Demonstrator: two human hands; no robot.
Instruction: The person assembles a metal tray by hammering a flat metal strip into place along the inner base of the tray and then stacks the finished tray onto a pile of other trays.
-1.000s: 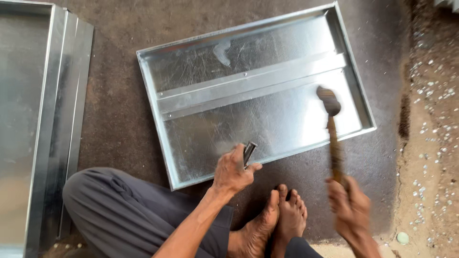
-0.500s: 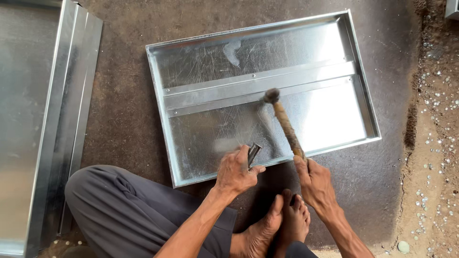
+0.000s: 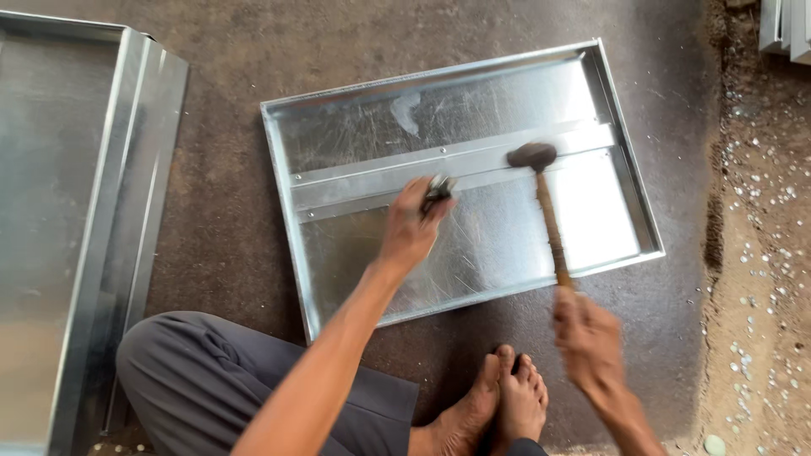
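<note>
A shallow sheet-metal tray [image 3: 617, 148] with a riveted metal strip [image 3: 372, 181] across its middle lies on the dark floor. My left hand [image 3: 411, 228] reaches over the tray and grips a small dark metal punch [image 3: 438, 192] whose tip is at the strip. My right hand [image 3: 585, 333] holds a hammer by its wooden handle [image 3: 551, 224]. The dark hammer head [image 3: 531, 155] hovers over the strip, to the right of the punch. Both hands are blurred by motion.
A larger folded sheet-metal panel [image 3: 93, 219] lies at the left. My grey-trousered knee [image 3: 194, 380] and bare feet [image 3: 498, 405] sit near the tray's front edge. Pale gravel [image 3: 760, 279] covers the ground at the right, with more metal at the top right corner [image 3: 786, 29].
My left hand has moved the punch from the tray's front edge up to the central strip. The hammer swung left over the tray, then back to the right, and now stands above the strip.
</note>
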